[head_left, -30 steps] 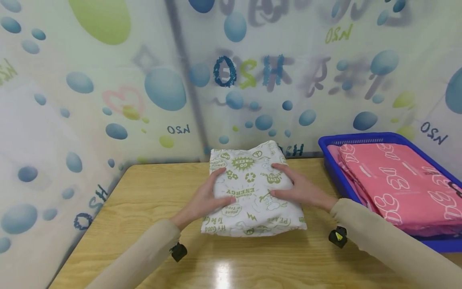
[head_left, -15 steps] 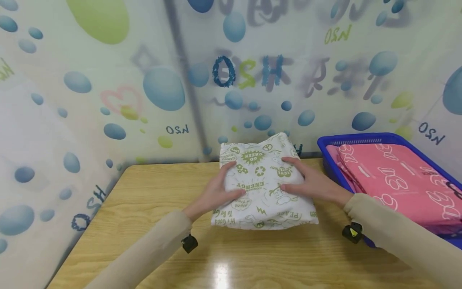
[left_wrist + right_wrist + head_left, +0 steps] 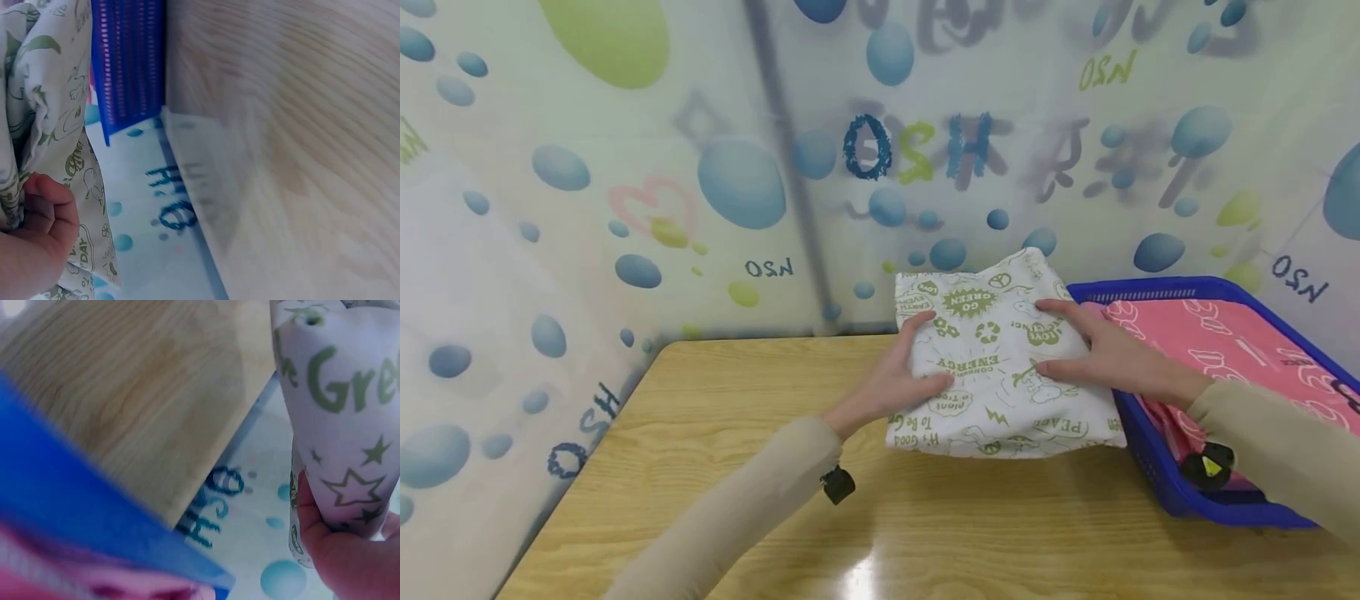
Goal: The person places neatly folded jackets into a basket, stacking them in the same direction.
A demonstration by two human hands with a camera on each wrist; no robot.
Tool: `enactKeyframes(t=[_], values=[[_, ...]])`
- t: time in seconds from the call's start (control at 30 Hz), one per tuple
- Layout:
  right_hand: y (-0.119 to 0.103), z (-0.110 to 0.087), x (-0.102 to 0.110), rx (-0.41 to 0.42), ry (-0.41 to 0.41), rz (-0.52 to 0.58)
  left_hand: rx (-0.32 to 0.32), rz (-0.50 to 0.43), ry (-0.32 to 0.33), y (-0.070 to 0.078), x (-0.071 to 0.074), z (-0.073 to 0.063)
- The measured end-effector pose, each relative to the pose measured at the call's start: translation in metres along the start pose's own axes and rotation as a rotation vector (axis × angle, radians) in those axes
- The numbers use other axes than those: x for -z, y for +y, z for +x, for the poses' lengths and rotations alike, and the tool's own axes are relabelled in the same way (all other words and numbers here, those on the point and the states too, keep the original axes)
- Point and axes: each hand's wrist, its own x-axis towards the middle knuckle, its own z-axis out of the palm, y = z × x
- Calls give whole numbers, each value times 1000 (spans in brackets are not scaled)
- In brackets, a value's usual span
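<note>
A folded white cloth [image 3: 992,400] with green printed words and drawings is held above the table between both hands. My left hand [image 3: 895,379] grips its left side; in the left wrist view, curled fingers [image 3: 56,200] press into its folds [image 3: 59,106]. On the opposite side my right hand [image 3: 1108,354] holds the cloth, thumb and a finger spread on the top face. The right wrist view shows that hand [image 3: 350,559] around the rolled edge [image 3: 350,437], which bears stars and lettering. The cloth's underside is hidden from the head view.
At the right stands a blue plastic basket [image 3: 1195,504] holding folded pink cloth [image 3: 1232,333] with white lettering. The cloth's right edge overlaps the basket's near-left rim in the head view. A wooden table [image 3: 730,417] lies beneath, with a bubble-printed curtain [image 3: 737,108] behind.
Both hands have carried the white cloth to the right and somewhat upward, toward the blue basket. The right forearm now crosses over the basket. The grip looks the same.
</note>
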Motion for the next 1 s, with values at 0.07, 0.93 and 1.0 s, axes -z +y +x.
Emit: enactKeyframes(t=[0.07, 0.93, 1.0], values=[[3, -2, 9, -6, -3, 1, 1, -60, -30, 5, -5, 5], [86, -31, 101, -5, 38, -190, -256, -43, -207, 59, -108, 69], [92, -32, 109, -24, 29, -232, -254, -55, -208, 63, -117, 75]])
